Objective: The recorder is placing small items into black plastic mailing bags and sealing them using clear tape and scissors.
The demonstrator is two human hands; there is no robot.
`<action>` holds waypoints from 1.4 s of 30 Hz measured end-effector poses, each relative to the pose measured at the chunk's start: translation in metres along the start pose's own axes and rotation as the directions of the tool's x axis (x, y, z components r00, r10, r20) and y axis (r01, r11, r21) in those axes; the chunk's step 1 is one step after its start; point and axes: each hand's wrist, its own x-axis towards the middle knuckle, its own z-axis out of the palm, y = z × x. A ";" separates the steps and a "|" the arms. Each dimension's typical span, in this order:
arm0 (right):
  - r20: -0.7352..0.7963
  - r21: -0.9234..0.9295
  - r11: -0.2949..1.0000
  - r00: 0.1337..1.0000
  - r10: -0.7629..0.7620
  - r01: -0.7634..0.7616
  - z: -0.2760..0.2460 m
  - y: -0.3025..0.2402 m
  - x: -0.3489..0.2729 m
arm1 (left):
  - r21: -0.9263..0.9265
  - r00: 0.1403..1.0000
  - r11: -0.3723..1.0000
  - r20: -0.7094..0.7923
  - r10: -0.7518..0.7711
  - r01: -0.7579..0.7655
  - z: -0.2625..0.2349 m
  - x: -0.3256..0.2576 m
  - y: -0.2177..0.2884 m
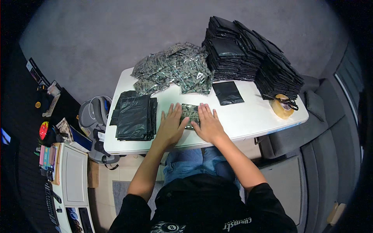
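Note:
A small camouflage-patterned packet in clear plastic [190, 113] lies flat on the white table near its front edge. My left hand [169, 126] rests along its left side, fingers stretched out. On its other side my right hand [209, 123] lies flat too, fingers extended and touching the packet's edge. Left of my hands is a stack of flat black plastic bags [133, 118]. Beyond the packet sits a loose heap of similar shiny camouflage packets [175, 68]. One flat black packet [228, 93] lies by itself to the right.
Tall stacks of black packets [235, 50] fill the table's far right. A tape roll [281, 109] with a black-handled tool, perhaps scissors [288, 102], sits near the right end. A grey sofa [328, 155] stands right; a grey chair [93, 116] and white cabinet [74, 174] stand left.

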 end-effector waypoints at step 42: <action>-0.067 0.105 0.967 0.972 -0.225 0.232 0.000 -0.022 -0.010 | -0.036 0.771 0.998 -0.635 -0.055 0.042 -0.039 -0.054 -0.011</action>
